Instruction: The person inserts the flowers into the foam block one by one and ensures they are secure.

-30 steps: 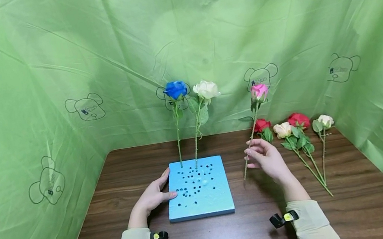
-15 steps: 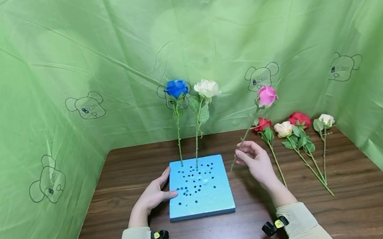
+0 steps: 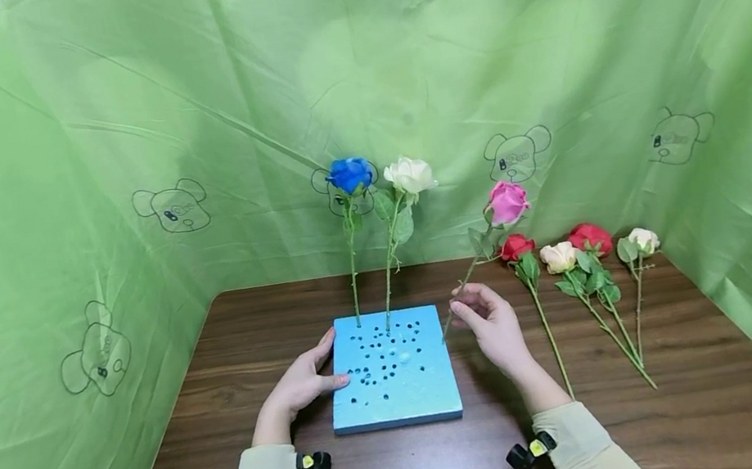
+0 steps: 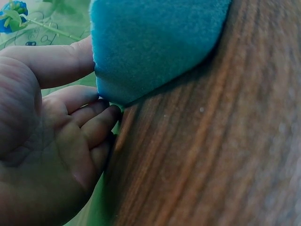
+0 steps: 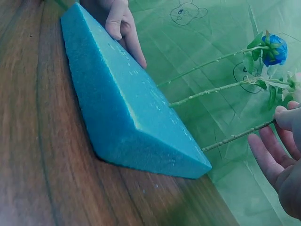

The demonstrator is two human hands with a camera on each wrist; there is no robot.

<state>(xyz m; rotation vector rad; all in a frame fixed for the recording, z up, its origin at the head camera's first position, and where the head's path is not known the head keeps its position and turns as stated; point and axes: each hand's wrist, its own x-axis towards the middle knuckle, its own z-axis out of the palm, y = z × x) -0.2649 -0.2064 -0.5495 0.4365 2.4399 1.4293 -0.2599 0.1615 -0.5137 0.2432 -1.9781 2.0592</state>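
Observation:
A light blue foam block (image 3: 405, 405), pitted with several small holes, lies on the table. Upright in its far part stand a blue rose (image 3: 350, 176) and a white rose (image 3: 409, 176). My left hand (image 3: 299, 384) grips the block's left edge, thumb on top and fingers along the side. To the right of the block, my right hand (image 3: 499, 330) pinches the stem of a pink rose (image 3: 508, 201), which leans right. Its stem end is at the block's right edge; whether it touches the foam I cannot tell. In the right wrist view the pinched stem (image 5: 235, 136) reaches the block's far edge.
On the table (image 3: 719, 409) at right lie a red rose (image 3: 517, 246), a peach rose (image 3: 559, 257), another red rose (image 3: 590, 238) and a cream rose (image 3: 642, 240), stems toward the front. A green cloth (image 3: 250, 106) closes the back and sides.
My right hand has moved left with the pink rose, bringing the stem end to the block's right edge. The rose now leans more to the right. My left hand stays put.

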